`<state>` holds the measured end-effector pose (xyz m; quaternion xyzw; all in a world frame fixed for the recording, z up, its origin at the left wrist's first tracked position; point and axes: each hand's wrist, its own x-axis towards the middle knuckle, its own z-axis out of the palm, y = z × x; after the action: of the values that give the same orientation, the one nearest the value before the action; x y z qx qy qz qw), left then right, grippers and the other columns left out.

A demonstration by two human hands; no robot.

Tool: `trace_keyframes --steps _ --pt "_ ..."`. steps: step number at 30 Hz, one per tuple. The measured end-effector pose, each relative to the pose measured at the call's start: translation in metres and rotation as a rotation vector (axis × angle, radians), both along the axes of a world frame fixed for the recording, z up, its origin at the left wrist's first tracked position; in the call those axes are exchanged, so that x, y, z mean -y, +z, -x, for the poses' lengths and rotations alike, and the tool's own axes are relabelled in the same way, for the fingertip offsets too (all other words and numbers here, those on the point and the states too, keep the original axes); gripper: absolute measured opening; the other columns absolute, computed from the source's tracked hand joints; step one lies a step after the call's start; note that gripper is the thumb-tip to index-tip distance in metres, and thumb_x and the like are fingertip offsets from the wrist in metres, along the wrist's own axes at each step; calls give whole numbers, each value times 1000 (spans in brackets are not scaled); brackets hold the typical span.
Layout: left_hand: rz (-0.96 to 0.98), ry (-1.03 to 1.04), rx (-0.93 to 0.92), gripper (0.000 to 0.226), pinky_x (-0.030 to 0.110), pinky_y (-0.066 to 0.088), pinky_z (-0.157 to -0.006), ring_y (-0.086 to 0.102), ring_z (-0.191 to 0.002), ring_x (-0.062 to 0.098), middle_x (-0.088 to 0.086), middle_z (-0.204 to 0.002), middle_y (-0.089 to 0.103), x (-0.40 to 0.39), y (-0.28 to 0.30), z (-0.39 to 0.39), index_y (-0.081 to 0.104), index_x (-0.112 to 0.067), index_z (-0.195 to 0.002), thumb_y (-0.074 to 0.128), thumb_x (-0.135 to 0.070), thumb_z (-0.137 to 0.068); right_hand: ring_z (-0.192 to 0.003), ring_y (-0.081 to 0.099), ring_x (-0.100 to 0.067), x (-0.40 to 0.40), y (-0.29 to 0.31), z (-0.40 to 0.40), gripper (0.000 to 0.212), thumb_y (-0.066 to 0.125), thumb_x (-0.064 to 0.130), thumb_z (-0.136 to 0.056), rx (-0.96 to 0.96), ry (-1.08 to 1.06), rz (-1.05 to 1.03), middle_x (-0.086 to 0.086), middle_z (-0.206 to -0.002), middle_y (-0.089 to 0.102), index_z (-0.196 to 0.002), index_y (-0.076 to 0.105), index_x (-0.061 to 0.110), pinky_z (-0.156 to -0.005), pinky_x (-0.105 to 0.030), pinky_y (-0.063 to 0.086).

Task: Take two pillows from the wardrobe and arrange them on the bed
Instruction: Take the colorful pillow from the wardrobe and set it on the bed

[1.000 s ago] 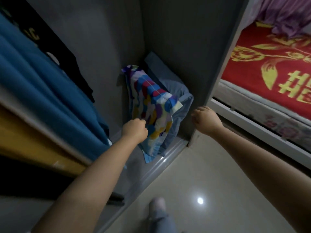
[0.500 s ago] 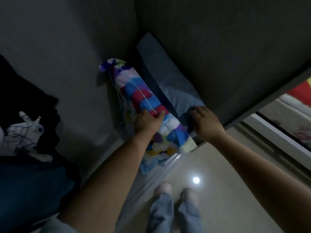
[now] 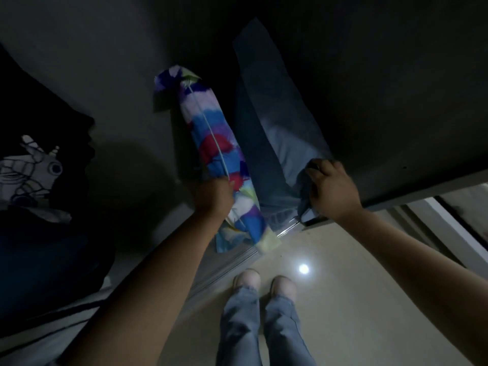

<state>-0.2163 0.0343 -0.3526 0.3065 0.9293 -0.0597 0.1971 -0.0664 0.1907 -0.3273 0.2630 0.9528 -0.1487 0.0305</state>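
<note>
Dim wardrobe floor; both pillows now gripped.
Left hand (image 3: 212, 195) clenches the patterned pillow (image 3: 219, 159); right hand (image 3: 333, 190), moments ago only touching, now closes on the blue pillow (image 3: 274, 122); lifting out seems next.

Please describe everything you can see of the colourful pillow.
The colourful pillow is soft fabric with blue, red, purple, white and yellow patches and a pale seam along its upper edge. It stands on edge in the dim wardrobe, beside the blue pillow. The left hand grips its near end; its loose corner hangs over the floor track.
</note>
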Motion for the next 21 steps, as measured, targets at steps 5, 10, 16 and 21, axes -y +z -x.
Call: trace_keyframes --steps 5,10,16,21 --pt "179 -249 -84 35 39 47 -92 58 -113 37 21 -123 62 31 17 -7 56 -4 -119 40 -26 -99 -124 38 -33 -6 5 3 44 47 21 -86 223 88 -36 -15 -139 43 -127 47 8 -102 -40 41" --pt "285 -604 -121 31 38 47 -91 61 -106 35 18 -117 64 90 42 -24 57 -5 -116 46 -21 -92 -119 46 -35 7 36 31 39 47 19 -89 253 167 -158 -20 -130 51 -126 46 7 -98 -42 42" --pt "361 -685 -74 26 38 46 -88 60 -107 32 12 -118 63 166 75 -51 57 -7 -109 41 -22 -96 -143 13 -29 93 56 63 66 51 17 -88 126 663 -279 -6 -155 18 -144 16 24 -115 -54 12" --pt "303 -730 -61 31 33 47 -85 58 -106 26 11 -116 61 226 102 -67 57 -6 -105 34 -25 -100 -75 69 -8 169 79 39 16 75 36 -51 149 831 -647 8 -66 75 -64 75 27 -79 -26 55"
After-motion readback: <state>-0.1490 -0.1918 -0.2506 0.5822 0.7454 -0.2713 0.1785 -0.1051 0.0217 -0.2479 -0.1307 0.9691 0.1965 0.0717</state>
